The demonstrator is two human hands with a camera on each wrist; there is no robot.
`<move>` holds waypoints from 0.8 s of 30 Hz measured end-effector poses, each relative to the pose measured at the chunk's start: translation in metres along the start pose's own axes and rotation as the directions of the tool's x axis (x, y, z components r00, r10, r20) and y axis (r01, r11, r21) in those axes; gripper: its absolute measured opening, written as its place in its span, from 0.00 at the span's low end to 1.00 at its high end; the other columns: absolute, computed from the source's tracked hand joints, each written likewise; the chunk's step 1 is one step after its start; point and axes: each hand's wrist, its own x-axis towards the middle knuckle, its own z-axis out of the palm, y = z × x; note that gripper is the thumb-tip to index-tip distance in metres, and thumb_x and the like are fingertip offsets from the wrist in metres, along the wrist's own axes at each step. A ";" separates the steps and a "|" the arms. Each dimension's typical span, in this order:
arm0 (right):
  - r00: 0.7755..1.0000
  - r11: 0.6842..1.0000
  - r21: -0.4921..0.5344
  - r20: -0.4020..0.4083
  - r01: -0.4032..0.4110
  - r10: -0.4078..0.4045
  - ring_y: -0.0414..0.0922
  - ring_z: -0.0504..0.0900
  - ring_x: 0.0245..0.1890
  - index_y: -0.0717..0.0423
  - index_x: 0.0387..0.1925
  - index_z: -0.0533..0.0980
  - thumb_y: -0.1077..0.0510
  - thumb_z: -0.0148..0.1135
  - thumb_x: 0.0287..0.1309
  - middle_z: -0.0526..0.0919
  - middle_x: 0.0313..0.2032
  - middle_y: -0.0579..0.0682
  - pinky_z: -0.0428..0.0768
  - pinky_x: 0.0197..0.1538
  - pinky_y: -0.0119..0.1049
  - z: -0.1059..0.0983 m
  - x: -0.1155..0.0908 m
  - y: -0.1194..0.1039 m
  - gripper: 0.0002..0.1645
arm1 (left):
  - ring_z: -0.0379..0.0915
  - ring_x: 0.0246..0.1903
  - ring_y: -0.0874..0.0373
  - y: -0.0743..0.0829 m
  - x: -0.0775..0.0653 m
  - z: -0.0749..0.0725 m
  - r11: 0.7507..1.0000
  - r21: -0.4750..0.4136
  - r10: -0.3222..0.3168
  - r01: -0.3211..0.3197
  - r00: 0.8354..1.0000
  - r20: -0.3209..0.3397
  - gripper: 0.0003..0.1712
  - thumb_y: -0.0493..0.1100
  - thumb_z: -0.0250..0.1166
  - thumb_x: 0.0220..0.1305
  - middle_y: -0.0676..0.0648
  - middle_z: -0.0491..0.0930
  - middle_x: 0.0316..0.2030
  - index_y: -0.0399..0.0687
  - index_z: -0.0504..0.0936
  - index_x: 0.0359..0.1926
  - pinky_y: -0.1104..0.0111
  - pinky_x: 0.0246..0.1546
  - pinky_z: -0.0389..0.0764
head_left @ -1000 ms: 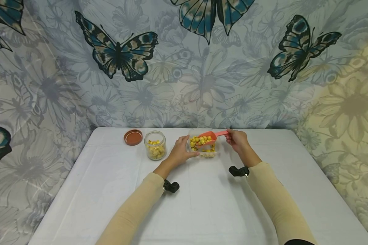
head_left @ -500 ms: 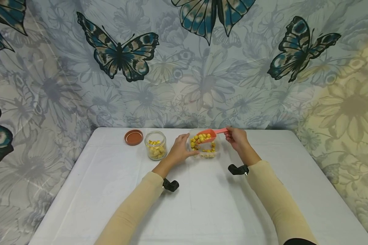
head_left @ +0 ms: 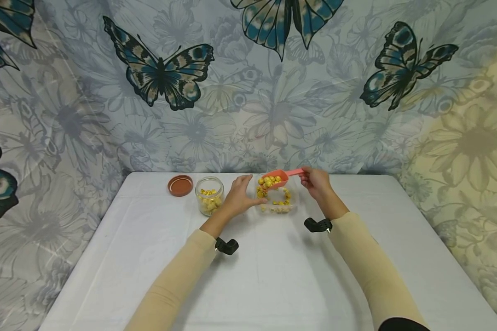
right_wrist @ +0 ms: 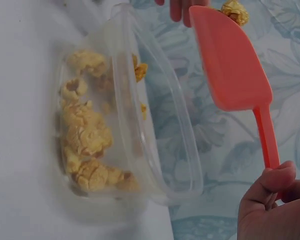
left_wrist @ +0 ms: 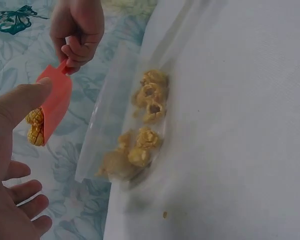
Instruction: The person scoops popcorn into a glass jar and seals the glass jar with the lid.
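My right hand (head_left: 318,186) pinches the handle of a coral-red scoop (right_wrist: 235,65), which is heaped with yellow caramel popcorn (head_left: 269,181). The scoop hangs above a clear plastic container (right_wrist: 182,125) that has more popcorn (right_wrist: 87,132) scattered over its bottom. At the container's left side is my left hand (head_left: 237,197), fingers and thumb spread; in the left wrist view it appears apart from the container wall, with nothing in its grip. Left of that hand stands an uncapped glass jar (head_left: 209,197), partly filled with popcorn.
A brown round lid (head_left: 180,185) lies left of the jar, near the table's back edge. White cloth covers the table (head_left: 265,276). Behind it hangs a butterfly-patterned curtain (head_left: 232,115). One small crumb (left_wrist: 165,215) sits on the cloth.
The loaded scoop has risen and shifted slightly left, carried by my right hand. My left hand has come off the container's side and lifted a little.
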 end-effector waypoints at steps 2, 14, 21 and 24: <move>1.000 1.000 0.017 0.011 0.000 -0.001 0.34 0.72 0.15 0.61 0.44 0.72 0.59 0.51 0.70 0.78 0.16 0.44 0.74 0.20 0.23 0.003 0.000 -0.002 0.08 | 0.50 0.73 0.44 0.002 0.000 -0.004 1.000 -0.004 -0.002 0.002 1.000 -0.009 0.56 0.59 0.72 0.54 0.41 0.54 0.73 0.45 0.54 0.75 0.48 0.69 0.63; 0.997 0.997 0.073 0.064 0.037 -0.042 0.35 0.71 0.13 0.64 0.45 0.71 0.61 0.50 0.71 0.77 0.14 0.45 0.70 0.18 0.24 0.024 -0.001 -0.008 0.09 | 0.49 0.73 0.42 0.006 -0.003 -0.030 1.000 0.000 0.002 -0.002 1.000 -0.013 0.57 0.64 0.71 0.53 0.41 0.51 0.74 0.49 0.54 0.76 0.43 0.68 0.63; 0.997 0.997 0.050 0.049 0.056 -0.058 0.34 0.71 0.14 0.65 0.51 0.70 0.61 0.50 0.71 0.77 0.14 0.44 0.71 0.18 0.23 0.041 -0.002 -0.009 0.13 | 0.49 0.74 0.42 0.004 -0.007 -0.047 1.000 0.009 -0.020 0.020 0.999 -0.033 0.57 0.62 0.72 0.53 0.42 0.50 0.75 0.50 0.53 0.76 0.43 0.68 0.62; 0.997 0.996 0.068 0.051 0.060 -0.064 0.34 0.71 0.13 0.66 0.50 0.70 0.61 0.51 0.70 0.77 0.14 0.45 0.70 0.17 0.23 0.046 -0.003 -0.010 0.12 | 0.49 0.74 0.41 0.003 -0.009 -0.051 0.999 0.011 -0.032 0.032 0.998 -0.050 0.57 0.61 0.72 0.53 0.41 0.49 0.75 0.49 0.52 0.76 0.43 0.68 0.62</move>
